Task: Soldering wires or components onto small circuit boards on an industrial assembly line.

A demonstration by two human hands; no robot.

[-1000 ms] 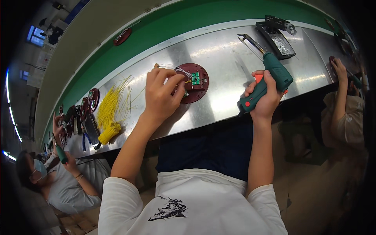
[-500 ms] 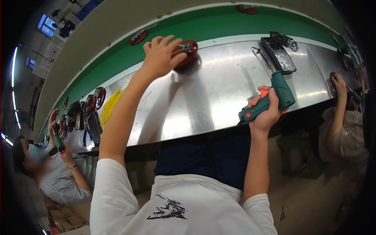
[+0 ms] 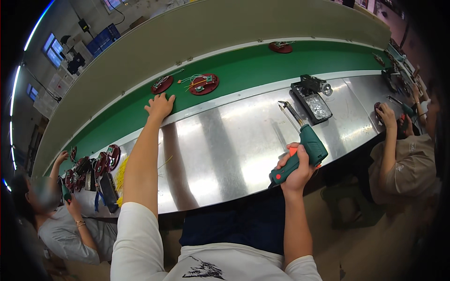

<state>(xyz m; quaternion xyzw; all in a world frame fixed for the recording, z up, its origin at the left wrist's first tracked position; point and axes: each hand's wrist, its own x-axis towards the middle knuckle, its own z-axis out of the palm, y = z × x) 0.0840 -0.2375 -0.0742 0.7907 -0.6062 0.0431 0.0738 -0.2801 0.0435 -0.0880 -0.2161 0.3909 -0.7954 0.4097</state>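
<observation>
1. Brushed-metal bench (image 3: 225, 154), streaky reflections; smooth green strip (image 3: 243, 77) beyond its far edge.
2. Two round dark-red discs (image 3: 210, 87) with circuit boards, thin wires: on strip, past bench's far-left edge.
3. Left hand (image 3: 160, 107) open, fingers spread beside left disc; contact unclear.
4. Right hand (image 3: 299, 174) grips green plastic soldering gun (image 3: 313, 144), near edge.
5. Black tray (image 3: 302, 101), far edge: crumpled silvery material (image 3: 320, 108).

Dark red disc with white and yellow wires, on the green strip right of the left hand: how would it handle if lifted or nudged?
The disc looks stiff, probably light plastic. Its thin, loose wires would likely flop and could snag. Lying flat, it seems unlikely to roll.
</observation>
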